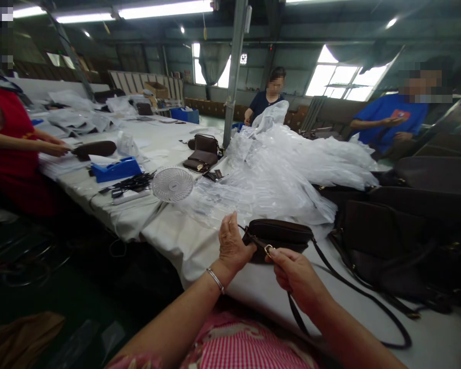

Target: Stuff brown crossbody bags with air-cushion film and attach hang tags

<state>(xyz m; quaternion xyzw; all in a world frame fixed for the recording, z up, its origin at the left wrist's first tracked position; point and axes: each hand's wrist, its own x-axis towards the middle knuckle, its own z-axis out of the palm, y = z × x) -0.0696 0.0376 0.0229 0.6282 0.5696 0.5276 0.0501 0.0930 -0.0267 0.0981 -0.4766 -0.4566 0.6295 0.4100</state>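
A small dark brown bag (282, 233) rests upright on the white-covered table in front of me. My left hand (233, 243) is at the bag's left end, with its thumb pressed on the strap and its other fingers raised. The fingers of my right hand (292, 271) pinch the strap at a gold-coloured metal buckle (269, 250), just in front of the bag. From the bag's right end the long dark strap (353, 287) loops over the table to the right and back toward me.
Clear plastic bags (288, 159) are heaped behind the bag. Dark bags (388, 241) are piled at right. A white fan (172, 183), blue tape dispenser (116, 169) and another brown bag (203, 152) stand on the table (169, 236). Three people are around it.
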